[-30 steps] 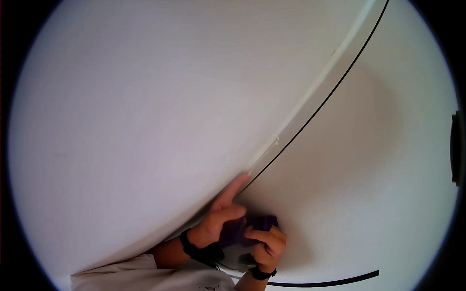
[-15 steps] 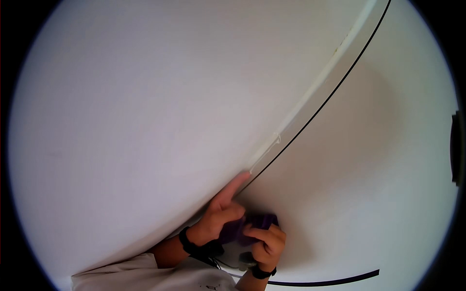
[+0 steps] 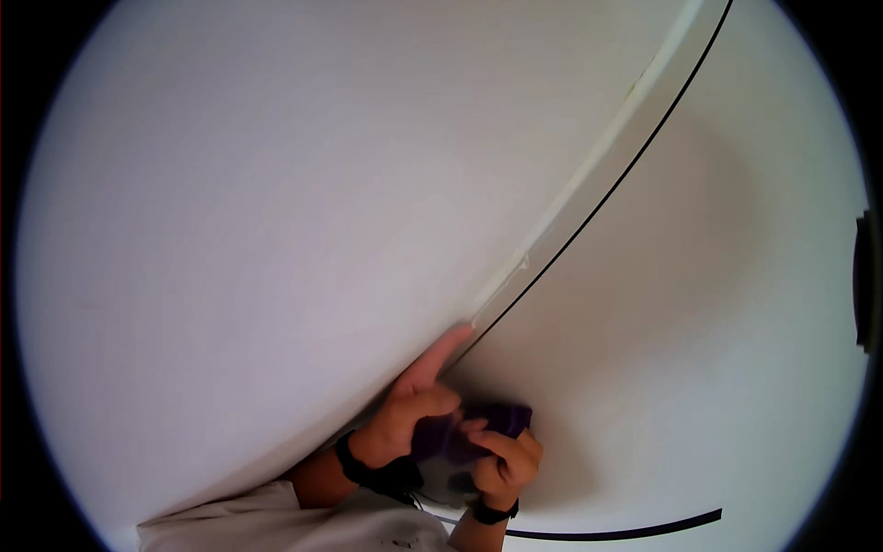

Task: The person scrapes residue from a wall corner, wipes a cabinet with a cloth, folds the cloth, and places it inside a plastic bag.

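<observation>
My left hand (image 3: 405, 419) reaches up along a corner seam, its index finger stretched out with the tip against a white bead of sealant (image 3: 501, 287). Its other fingers are curled in against a purple cloth (image 3: 504, 419). My right hand (image 3: 509, 462) is closed on the same cloth, lower and to the right. The cloth is bunched between both hands, and part of it is hidden behind my fingers. Beyond the left fingertip, the bead looks uneven, with a small raised bit partway along.
A broad white surface (image 3: 258, 230) fills the left, meeting a second pale surface (image 3: 662, 350) on the right. A thin black line (image 3: 602, 202) runs beside the seam. Below lies a dark curved strip (image 3: 625, 534). A dark object (image 3: 863, 281) stands at the right edge.
The cloth and my right fingers have shifted slightly. My left fingertip stays on the bead, and the raised bit of sealant looks a little smaller. The view has moved slightly.
</observation>
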{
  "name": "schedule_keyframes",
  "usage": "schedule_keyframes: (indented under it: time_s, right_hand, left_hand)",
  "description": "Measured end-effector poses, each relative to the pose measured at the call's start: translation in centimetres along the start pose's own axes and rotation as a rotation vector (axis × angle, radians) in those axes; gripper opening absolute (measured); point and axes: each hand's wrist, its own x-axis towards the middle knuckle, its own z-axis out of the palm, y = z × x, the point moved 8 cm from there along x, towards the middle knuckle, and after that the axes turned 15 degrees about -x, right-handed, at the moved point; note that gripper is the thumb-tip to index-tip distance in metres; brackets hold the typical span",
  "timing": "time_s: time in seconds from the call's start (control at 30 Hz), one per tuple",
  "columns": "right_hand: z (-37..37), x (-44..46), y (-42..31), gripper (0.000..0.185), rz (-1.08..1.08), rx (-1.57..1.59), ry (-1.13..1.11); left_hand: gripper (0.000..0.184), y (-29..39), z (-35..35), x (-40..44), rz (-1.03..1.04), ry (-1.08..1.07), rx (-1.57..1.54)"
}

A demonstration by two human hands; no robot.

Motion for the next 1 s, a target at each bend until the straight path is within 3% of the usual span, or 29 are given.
schedule_keyframes:
  time_s: [0.1,0.17,0.23,0.3,0.37,0.43,1.0]
  right_hand:
    - [0.2,0.2,-0.8,0.025,-0.026,-0.032,0.012]
    - [-0.1,-0.4,0.1,0.024,0.036,0.075,0.079]
    - [-0.5,-0.8,0.0,0.024,0.115,0.18,0.151]
    - [-0.1,0.5,-1.8,0.021,-0.006,0.091,0.101]
    - [0.3,1.2,-3.3,0.021,-0.06,-0.082,0.05]
    - [0.9,1.6,-4.8,0.021,-0.137,-0.117,0.014]
    - [1.3,3.0,-14.9,0.016,-0.11,-0.069,0.045]
  left_hand:
    - [0.077,0.6,0.1,-0.4,-0.012,-0.015,-0.1]
    - [0.066,0.9,3.4,-1.3,0.099,-0.393,0.55]
    - [0.057,0.8,4.1,-1.9,0.087,-0.369,0.371]
    - [0.06,1.2,1.4,-1.6,-0.04,0.126,-0.032]
    - [0.063,1.9,1.6,-1.9,0.001,0.068,-0.045]
    - [0.069,3.9,2.3,-2.6,0.196,0.156,0.238]
    - [0.083,10.4,6.9,-8.6,0.124,-0.015,0.452]
